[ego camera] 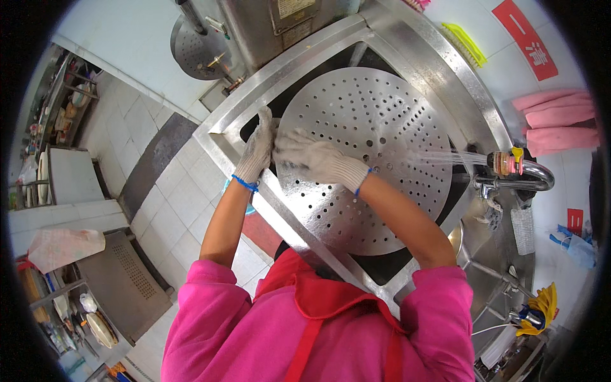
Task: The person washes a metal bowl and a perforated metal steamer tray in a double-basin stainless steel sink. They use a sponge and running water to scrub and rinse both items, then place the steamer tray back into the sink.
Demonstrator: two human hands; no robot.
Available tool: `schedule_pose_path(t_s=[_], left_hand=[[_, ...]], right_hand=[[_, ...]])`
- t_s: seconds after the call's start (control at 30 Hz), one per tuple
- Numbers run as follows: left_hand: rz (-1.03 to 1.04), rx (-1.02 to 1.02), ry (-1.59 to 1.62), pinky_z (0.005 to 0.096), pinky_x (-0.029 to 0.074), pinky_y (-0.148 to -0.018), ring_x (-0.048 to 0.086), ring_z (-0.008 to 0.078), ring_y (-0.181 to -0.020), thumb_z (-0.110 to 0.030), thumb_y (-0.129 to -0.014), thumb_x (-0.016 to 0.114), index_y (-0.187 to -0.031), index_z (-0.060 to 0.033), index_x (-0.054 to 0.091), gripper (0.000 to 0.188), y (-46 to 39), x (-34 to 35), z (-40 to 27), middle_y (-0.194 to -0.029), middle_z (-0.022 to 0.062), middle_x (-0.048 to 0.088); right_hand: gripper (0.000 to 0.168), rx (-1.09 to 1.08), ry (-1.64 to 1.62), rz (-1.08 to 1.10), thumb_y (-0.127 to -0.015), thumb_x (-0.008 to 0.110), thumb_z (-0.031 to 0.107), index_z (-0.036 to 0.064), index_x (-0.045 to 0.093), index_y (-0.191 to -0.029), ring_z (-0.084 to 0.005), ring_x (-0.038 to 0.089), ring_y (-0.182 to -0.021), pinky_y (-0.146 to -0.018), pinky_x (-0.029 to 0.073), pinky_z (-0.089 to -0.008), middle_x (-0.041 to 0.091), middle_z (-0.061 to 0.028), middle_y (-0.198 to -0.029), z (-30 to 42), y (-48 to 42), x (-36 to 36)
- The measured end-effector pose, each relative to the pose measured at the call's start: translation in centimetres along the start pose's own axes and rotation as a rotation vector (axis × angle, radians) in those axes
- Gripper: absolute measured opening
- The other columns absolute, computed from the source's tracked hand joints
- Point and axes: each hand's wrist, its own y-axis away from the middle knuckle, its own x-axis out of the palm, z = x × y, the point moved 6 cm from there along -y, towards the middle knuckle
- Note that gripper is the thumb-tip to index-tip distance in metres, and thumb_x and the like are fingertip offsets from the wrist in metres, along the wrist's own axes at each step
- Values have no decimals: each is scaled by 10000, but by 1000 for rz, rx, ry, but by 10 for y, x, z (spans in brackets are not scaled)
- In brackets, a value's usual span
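A large round perforated stainless-steel plate (343,110) lies tilted over the square opening of a metal sink (291,215), its surface wet and shiny. My left hand (259,145), in a knitted glove with a blue cuff edge, holds the plate's left rim. Flat on the plate near that rim rests my right hand (315,157), gloved alike, its fingers spread and a little blurred; what lies under the palm is hidden. From the right, a curved metal faucet (537,174) sprays water (444,157) across the plate.
Pink cloths (558,119) and a yellow-green brush (463,44) hang on the tiled wall. Another perforated disc (191,47) stands at upper left near a brass valve (215,62). Further sink basins (496,272) lie right; yellow gloves (542,310) hang beyond. Shelves of kitchenware (71,324) stand left.
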Motion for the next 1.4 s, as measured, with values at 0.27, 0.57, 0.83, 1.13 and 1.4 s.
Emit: schedule_pose_path(t_s=[0.27, 0.57, 0.83, 1.13, 1.4], left_hand=[[62, 60, -38, 238, 437, -581, 448, 69, -637, -239, -863, 644, -807, -56, 564, 207, -3, 9, 5, -734, -21, 495], [94, 83, -44, 194, 397, -551, 429, 44, -632, -157, -870, 644, -775, -88, 502, 184, -12, -2, 14, -715, -42, 467], [78, 133, -32, 215, 320, -519, 311, 49, -583, -136, -861, 634, -656, -123, 435, 287, -9, 4, 9, -643, -71, 351], [79, 124, -108, 202, 342, -538, 338, 47, -604, -143, -882, 617, -695, -122, 440, 258, -2, 7, 3, -668, -62, 382], [99, 150, -6, 231, 390, -581, 405, 56, -656, -250, -926, 584, -743, -84, 496, 263, -8, 4, 10, -697, -46, 450]], right_hand=[[548, 154, 258, -186, -827, 596, 125, 267, 453, -1336, -231, 346, -1338, -1116, 289, -385, 380, -21, -1443, -23, 67, -14], [486, 773, 262, -469, -854, 546, 204, 179, 450, -1329, -272, 259, -1374, -1137, 223, -379, 328, -79, -1467, -95, 100, -46], [477, 305, 72, -247, -843, 525, 137, 230, 478, -1308, -264, 326, -1349, -1107, 291, -378, 378, -80, -1439, -16, 60, -5], [447, 450, 122, -131, -877, 510, 165, 206, 471, -1321, -270, 276, -1371, -1138, 224, -378, 347, -73, -1460, -15, 77, -7], [515, 390, 234, -238, -834, 521, 113, 244, 469, -1328, -324, 306, -1348, -1115, 275, -398, 377, -77, -1435, -4, 8, -4]])
